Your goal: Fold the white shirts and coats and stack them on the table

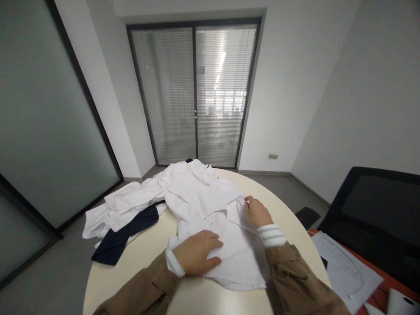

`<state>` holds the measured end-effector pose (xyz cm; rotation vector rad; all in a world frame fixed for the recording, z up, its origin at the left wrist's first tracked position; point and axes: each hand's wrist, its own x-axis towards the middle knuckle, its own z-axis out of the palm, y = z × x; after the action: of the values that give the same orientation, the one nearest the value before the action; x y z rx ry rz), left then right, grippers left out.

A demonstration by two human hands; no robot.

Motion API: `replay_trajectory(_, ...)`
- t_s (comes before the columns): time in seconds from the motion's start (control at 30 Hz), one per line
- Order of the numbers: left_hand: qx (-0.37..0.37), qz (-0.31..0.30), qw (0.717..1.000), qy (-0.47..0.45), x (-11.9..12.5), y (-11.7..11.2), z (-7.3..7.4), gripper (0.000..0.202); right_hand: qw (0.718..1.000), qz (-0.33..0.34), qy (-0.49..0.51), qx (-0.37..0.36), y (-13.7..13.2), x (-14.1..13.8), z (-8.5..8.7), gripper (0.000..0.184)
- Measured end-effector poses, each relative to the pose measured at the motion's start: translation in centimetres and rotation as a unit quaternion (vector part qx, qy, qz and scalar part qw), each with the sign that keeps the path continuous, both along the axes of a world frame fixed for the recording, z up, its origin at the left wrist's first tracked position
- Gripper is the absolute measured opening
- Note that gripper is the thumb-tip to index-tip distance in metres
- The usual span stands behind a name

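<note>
A white shirt (193,188) lies spread over the round table, one sleeve reaching out to the left and its surface wrinkled. My left hand (198,253) rests flat on the lower part of the shirt, fingers stretched and slightly apart. On the shirt's right side, my right hand (258,212) has its fingertips closed on the fabric at the edge. Beneath the left sleeve, a dark navy piece of cloth (129,234) sticks out toward the table's left edge. How far it runs under the shirt is hidden.
The pale round table (278,205) has its curved edge on my right. Beyond it stands a black mesh chair (377,214); a grey-white sheet or bag (344,262) lies on a red surface. Glass doors with blinds (195,96) face me.
</note>
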<state>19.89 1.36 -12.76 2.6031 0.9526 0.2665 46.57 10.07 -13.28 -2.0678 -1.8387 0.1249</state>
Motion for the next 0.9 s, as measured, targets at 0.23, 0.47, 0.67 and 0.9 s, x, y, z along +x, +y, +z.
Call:
replay_trajectory(0.23, 0.036, 0.170, 0.985, -0.026, -2.8, 2.2, 0.8, 0.030, 0.963, 0.246, -0.017, -0.105, -4.4, -7.3, 0.5, 0.109)
replay_trajectory(0.47, 0.041, 0.215, 0.976, 0.016, -6.4, 4.0, -0.4, 0.034, 0.921, 0.293, -0.037, -0.253, -4.4, -7.0, -0.8, 0.141)
replay_trajectory(0.67, 0.008, 0.245, 0.970, 0.014, -8.3, 5.0, -1.1, 0.034, 0.936, 0.286, -0.031, -0.205, -3.1, -4.1, -1.8, 0.142)
replay_trajectory(0.9, -0.012, 0.371, 0.926, 0.065, -8.0, 4.8, 0.5, 0.032, 0.872, 0.476, 0.031, -0.109, -6.5, -9.3, 0.3, 0.099)
